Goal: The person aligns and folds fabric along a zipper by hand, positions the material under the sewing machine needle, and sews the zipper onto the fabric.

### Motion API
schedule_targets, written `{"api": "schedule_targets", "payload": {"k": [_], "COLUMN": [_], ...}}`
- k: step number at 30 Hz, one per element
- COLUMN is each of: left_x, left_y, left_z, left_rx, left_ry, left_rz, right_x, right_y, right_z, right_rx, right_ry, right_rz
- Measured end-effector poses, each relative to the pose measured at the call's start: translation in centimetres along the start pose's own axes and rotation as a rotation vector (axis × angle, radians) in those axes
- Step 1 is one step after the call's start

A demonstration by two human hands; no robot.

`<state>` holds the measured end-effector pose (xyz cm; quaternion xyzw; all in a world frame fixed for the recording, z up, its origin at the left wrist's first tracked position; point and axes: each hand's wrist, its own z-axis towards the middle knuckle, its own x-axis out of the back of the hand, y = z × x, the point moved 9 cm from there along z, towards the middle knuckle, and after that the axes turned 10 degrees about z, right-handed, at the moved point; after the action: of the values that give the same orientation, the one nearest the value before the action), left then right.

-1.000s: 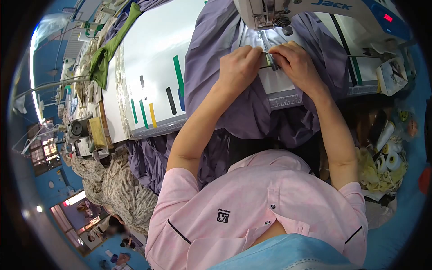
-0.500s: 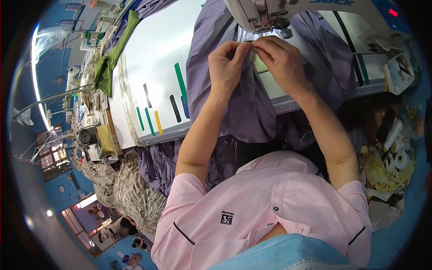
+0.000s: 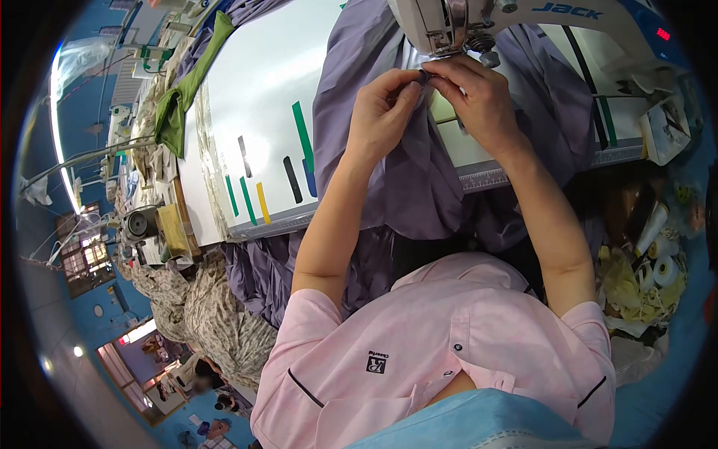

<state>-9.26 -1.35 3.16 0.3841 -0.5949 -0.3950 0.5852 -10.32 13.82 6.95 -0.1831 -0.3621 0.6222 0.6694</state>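
Just in front of the head of a white sewing machine (image 3: 440, 22), both hands meet fingertip to fingertip. My left hand (image 3: 383, 112) is closed, thumb and index pinching a small dark piece, which looks like an edge of the purple fabric (image 3: 359, 97). My right hand (image 3: 475, 101) pinches the same spot from the other side. The fabric drapes over the table on both sides of the hands and hangs down over its front edge. Exactly what lies between the fingertips is mostly hidden.
A ruler strip (image 3: 479, 179) runs along the edge of the white table (image 3: 247, 75), which bears coloured tape strips. Green cloth (image 3: 172, 120) lies at the left. Thread cones (image 3: 664, 269) sit at the right. Patterned cloth (image 3: 217, 322) is heaped lower left; people are in the far background.
Both hands have lifted off the cloth by the needle area and moved slightly left, fingertips now together. The metal piece seen between them earlier is largely hidden.
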Motion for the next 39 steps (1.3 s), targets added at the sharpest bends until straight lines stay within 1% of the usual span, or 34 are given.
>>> {"api": "schedule_targets", "payload": {"k": [5,8,11,14,18,20,23,26,27,29,30,32,33,34,35,37,39], "left_x": [-0.3,-0.2,0.1,0.6,0.3,0.2,-0.3,-0.9,-0.9,-1.1,-0.7,-0.1,0.0,0.2,0.2,-0.1,-0.5], "left_y": [0.3,1.2,2.0,4.0,4.3,4.6,6.2,6.1,5.7,5.1,4.3,2.9,2.8,2.6,2.3,2.5,3.0], "left_z": [0.2,0.2,0.3,-0.2,-0.4,-0.5,-1.0,-1.0,-0.8,-0.6,-0.3,0.1,0.1,0.0,0.0,0.0,-0.2], "left_rx": [-0.001,-0.048,-0.208,-0.316,-0.341,-0.333,-0.426,-0.519,-0.533,-0.561,-0.472,-0.295,-0.250,-0.203,-0.157,-0.203,-0.253], "left_ry": [-0.037,-0.045,0.007,0.091,0.119,0.139,0.230,0.305,0.306,0.302,0.288,0.254,0.247,0.239,0.230,0.233,0.233], "left_rz": [-0.017,0.082,0.247,0.458,0.487,0.480,0.524,0.616,0.599,0.563,0.469,0.278,0.295,0.313,0.332,0.332,0.342], "right_x": [0.0,0.1,0.2,0.5,0.5,0.3,0.3,0.3,0.4,0.5,0.7,1.9,2.6,2.3,1.7,0.4,-0.5], "right_y": [0.2,0.3,0.5,0.4,0.5,0.6,0.5,0.4,0.4,0.8,1.1,0.9,0.9,0.9,0.2,-0.9,-0.8], "right_z": [-0.1,0.1,0.2,0.2,0.0,-0.1,-0.1,-0.1,-0.1,-0.3,-0.4,-0.6,-0.7,-1.1,-1.3,-2.0,-2.5], "right_rx": [-0.009,-0.033,-0.094,-0.135,-0.170,-0.153,-0.134,-0.109,-0.099,-0.168,-0.203,-0.149,-0.119,-0.120,-0.024,0.171,0.211], "right_ry": [-0.021,-0.038,-0.055,-0.059,-0.043,-0.030,-0.021,-0.012,-0.008,-0.048,-0.068,-0.044,-0.035,-0.124,-0.202,-0.354,-0.420], "right_rz": [0.004,0.043,0.079,0.070,0.075,0.072,0.061,0.051,0.047,0.075,0.089,-0.060,-0.134,-0.229,-0.301,-0.443,-0.485]}}
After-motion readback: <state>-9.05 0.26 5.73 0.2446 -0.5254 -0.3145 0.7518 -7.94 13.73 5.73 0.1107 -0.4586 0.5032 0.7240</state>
